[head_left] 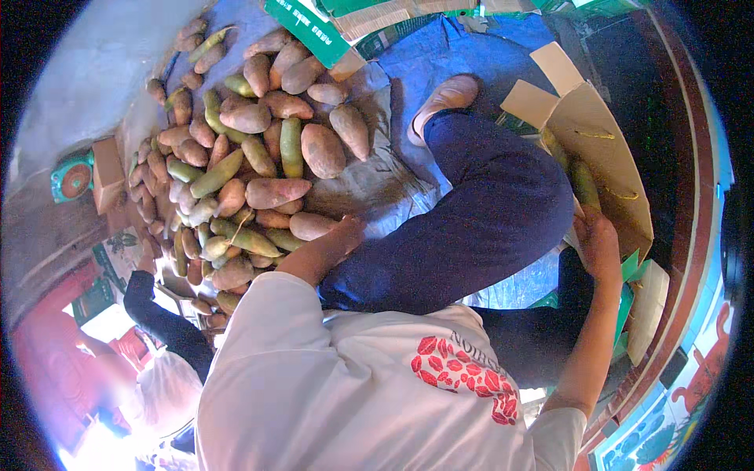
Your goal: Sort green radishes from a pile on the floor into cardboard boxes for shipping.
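My left hand (351, 230) is beside my bent leg, close to a reddish-brown sweet potato (312, 226) at the edge of a big pile. Its fingers are largely hidden, so its grip does not show. On the right, my right hand (598, 235) has its fingers curled at the near edge of an open cardboard box (620, 161). Just beyond those fingers, inside the box, lies a long green tuber-like vegetable (583, 185). The pile on the left mixes sweet potatoes (323, 151) with similar long green pieces (291, 147).
Under the pile runs a blue sheet (428, 63). Green-and-white cartons (310, 30) stand at the far side. A small green scale (73, 179) is at the far left. Another person (165, 385) is at the lower left. My shoe (449, 100) rests on the sheet ahead.
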Available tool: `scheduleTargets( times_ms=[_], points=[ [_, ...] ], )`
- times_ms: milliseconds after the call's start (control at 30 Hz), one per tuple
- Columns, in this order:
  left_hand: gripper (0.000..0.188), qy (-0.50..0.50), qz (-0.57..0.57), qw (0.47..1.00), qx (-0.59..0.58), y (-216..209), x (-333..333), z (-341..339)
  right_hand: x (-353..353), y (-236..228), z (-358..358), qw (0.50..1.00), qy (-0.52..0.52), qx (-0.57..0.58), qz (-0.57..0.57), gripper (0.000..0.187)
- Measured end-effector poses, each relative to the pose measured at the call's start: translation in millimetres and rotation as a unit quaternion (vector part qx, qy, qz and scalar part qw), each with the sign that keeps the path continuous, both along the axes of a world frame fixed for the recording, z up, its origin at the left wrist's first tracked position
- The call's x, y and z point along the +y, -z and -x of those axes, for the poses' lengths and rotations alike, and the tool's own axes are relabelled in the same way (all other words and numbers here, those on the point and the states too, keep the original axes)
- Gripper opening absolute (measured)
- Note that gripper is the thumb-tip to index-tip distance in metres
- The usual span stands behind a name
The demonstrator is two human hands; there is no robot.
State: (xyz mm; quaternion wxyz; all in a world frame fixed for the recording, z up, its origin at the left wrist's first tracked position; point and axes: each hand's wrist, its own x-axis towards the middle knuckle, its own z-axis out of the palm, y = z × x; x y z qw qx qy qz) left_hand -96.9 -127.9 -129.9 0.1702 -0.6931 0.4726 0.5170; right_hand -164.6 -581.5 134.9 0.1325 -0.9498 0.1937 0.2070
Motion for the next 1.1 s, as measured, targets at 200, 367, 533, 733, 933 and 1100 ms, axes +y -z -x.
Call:
scheduleTargets(
  times_ms=[200,367,533,733,933,1100],
  points=[
    [0.037,0.012,0.037,0.999,-0.030,-7.3,17.2,2.6,1.6,-3.5,0.2,1.000,0.003,0.001,0.001,0.023],
    [0.039,-0.065,0.035,0.997,-0.021,-5.3,22.2,-14.1,3.1,-4.1,-3.8,0.999,-0.005,0.033,0.027,0.023],
    [0.054,-0.096,0.044,0.989,-0.101,6.6,25.0,-56.2,-0.4,-2.0,1.7,1.000,-0.013,-0.011,0.018,0.024],
    [0.057,-0.325,0.233,0.902,-0.161,-66.0,4.5,-77.8,-2.1,-2.1,5.0,0.999,-0.024,-0.021,0.034,0.025],
    [0.056,-0.334,0.336,0.860,-0.190,-39.5,-10.1,-89.2,-9.3,-3.1,14.3,0.997,-0.026,-0.065,0.015,0.027],
    [0.046,-0.403,0.303,0.854,-0.127,-45.2,-42.7,-95.1,-13.3,-9.8,23.9,0.997,-0.007,-0.070,0.026,0.027]
  ],
)
